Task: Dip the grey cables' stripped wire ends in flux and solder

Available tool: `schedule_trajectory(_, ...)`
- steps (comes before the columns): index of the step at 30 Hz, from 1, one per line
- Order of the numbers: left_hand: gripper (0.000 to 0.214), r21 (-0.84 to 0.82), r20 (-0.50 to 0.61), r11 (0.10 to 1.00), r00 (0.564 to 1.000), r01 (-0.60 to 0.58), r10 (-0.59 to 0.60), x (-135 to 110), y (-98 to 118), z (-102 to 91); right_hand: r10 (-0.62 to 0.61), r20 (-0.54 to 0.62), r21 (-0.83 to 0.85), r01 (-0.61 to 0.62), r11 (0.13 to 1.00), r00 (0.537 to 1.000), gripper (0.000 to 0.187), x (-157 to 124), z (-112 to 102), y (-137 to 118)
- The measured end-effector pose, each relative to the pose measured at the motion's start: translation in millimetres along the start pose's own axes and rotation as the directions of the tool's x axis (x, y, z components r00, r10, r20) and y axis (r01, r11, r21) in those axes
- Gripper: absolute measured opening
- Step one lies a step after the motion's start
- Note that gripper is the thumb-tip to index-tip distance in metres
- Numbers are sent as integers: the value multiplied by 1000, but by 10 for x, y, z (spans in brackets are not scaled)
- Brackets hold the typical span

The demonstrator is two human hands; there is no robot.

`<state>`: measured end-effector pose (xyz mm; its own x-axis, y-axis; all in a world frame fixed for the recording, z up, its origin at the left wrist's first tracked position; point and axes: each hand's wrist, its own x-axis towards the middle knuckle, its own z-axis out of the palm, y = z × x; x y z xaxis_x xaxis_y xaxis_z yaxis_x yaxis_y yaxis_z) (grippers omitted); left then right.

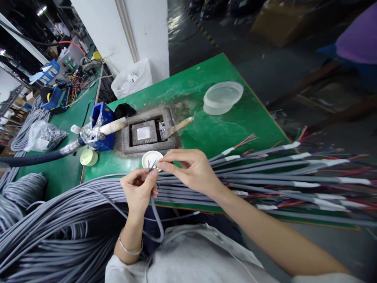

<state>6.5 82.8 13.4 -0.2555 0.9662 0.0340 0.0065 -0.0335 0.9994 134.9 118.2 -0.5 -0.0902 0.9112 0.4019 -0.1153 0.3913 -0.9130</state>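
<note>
My left hand (138, 188) is closed on the end of a grey cable (157, 220), which loops down below it toward my lap. Thin coloured wires (151, 165) fan out above its thumb and fingertips. My right hand (191, 169) pinches at the tips of these wires with thumb and forefinger. Just behind the fingertips sits a small round white dish (151, 157). Under both hands runs a thick bundle of grey cables (97, 184); on the right their ends show white sleeves (306, 184) and bare coloured wires.
A solder pot (143, 133) is set in the green table (191, 94), a flat scraper (181, 125) on its rim. Left of it are a blue bin (103, 122), a hose (38, 159) and a pale round tub (88, 157). A clear plastic container (223, 98) stands behind right.
</note>
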Motion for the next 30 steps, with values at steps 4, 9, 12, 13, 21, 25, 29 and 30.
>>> schedule_trajectory(4, 32, 4, -37, 1000, 999, 8, -8, 11, 2, -5, -20, 26, 12, 20, 1000, 999, 12, -5, 3, -12)
schedule_trajectory(9, 32, 8, -38, 1000, 999, -9, 10, 35, 25, -16, -90, 17, -75, 91, 993, 996, 12, -16, 2, -15)
schedule_trajectory(12, 27, 8, -32, 1000, 999, -7, 7, 33, 60, -12, -131, 10, -115, 132, 985, 991, 12, -21, -2, -10)
schedule_trajectory(13, 27, 2, -35, 1000, 999, -12, 12, 29, 69, -9, -147, 7, -118, 147, 982, 989, 12, -23, -3, -7)
schedule_trajectory(21, 19, 65, -54, 995, 995, -79, 83, -12, 61, 15, -78, -22, -81, 76, 994, 997, 10, -15, 5, 8)
schedule_trajectory(25, 21, 63, -57, 996, 996, -64, 68, -19, 30, 30, 6, -25, -22, -6, 1000, 1000, 11, -15, 13, 10)
schedule_trajectory(29, 23, 6, -102, 998, 993, -60, 61, -15, -12, 68, 18, -49, -9, -18, 1000, 999, 12, -23, 17, 11)
schedule_trajectory(30, 24, -10, -112, 998, 992, -58, 56, -14, -21, 78, 21, -50, -11, -22, 1000, 999, 12, -24, 16, 12)
